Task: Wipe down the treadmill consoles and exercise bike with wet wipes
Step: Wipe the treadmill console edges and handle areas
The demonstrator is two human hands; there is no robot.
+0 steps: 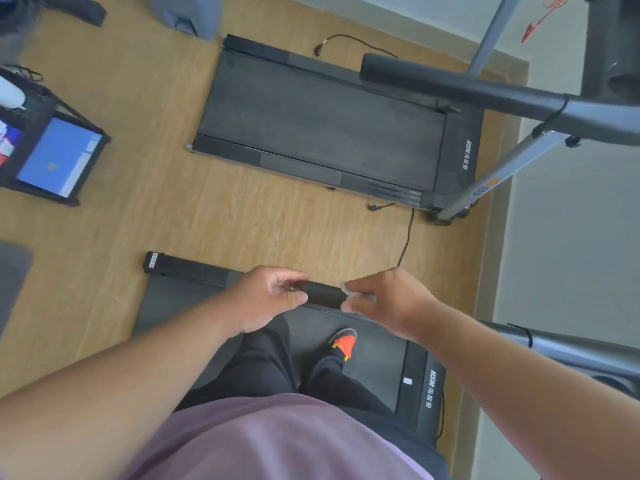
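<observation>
Left hand (266, 299) pinches one end of a small black bar-shaped object (323, 295), thumb under, fingers curled over; right hand (388, 299) grips the other end through a pale wet wipe (349, 292); what the object is can't be told. Person stands on the near treadmill (381, 348); white lettering on its front cover reads "HSM" plus characters too small to read; same marking on the far treadmill (322, 123). Far left, black frame rack (69, 109) holds a blue-screen tablet (59, 157) and a white item, unclear.
</observation>
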